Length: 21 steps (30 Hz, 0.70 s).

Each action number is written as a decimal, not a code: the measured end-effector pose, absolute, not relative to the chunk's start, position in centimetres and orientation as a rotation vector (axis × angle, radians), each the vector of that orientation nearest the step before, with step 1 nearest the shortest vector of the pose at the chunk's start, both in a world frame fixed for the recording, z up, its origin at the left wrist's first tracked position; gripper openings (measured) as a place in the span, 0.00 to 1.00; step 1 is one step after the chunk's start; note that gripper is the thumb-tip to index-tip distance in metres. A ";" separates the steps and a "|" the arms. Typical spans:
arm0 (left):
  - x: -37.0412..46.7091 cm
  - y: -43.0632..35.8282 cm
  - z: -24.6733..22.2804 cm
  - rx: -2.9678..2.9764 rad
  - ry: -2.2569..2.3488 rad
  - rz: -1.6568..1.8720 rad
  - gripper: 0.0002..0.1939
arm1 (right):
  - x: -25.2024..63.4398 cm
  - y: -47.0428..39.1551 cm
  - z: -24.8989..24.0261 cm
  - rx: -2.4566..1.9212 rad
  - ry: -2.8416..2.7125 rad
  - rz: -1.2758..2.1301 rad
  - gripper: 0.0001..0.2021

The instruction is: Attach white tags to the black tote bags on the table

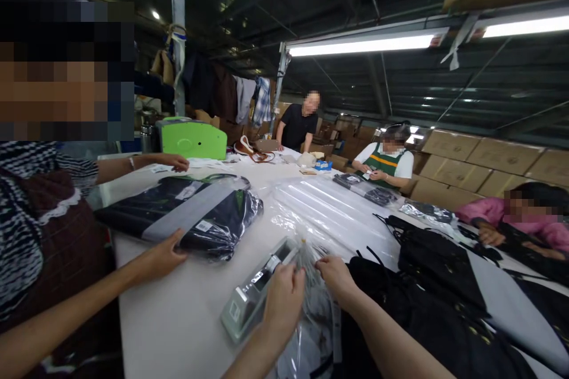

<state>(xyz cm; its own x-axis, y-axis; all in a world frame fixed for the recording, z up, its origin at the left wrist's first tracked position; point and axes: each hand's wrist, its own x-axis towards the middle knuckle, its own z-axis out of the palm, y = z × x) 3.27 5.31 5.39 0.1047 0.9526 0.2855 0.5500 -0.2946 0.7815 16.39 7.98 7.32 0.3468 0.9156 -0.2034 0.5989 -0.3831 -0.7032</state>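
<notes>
A clear plastic bag [306,340] stands at the table's near edge, its top bunched into a gathered neck with a small yellowish bit near the tip. My left hand [284,299] is closed beside the neck, thumb and fingers pinched on the plastic. From the right, my right hand [336,277] pinches the same gathered plastic. The bag holds something pale and dark that I cannot make out. Just left of my hands sits a pale green bag-neck tape sealer [240,308], partly covered by my left hand. Black bags [400,308] lie right of my right hand.
On the left, a co-worker's hand [162,254] touches a plastic-wrapped black bag [200,213]. Clear plastic sheets [329,207] lie mid-table. A green machine [193,139] stands behind. Other people work around the white table [178,314]; cartons [471,160] are stacked at right.
</notes>
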 end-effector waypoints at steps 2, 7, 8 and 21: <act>5.1 8.6 6.6 1.769 1.617 0.937 0.10 | 16.8 7.8 7.7 -2.159 -1.414 0.690 0.10; 8.2 14.0 7.3 1.691 1.657 0.873 0.13 | 16.4 6.9 8.3 -2.243 -1.678 0.493 0.14; 8.4 14.4 7.2 1.692 1.661 0.870 0.13 | 16.1 6.7 8.3 -2.259 -1.731 0.452 0.15; 8.7 18.0 7.4 1.692 1.682 0.859 0.12 | 14.1 4.3 7.4 -2.292 -2.077 0.296 0.14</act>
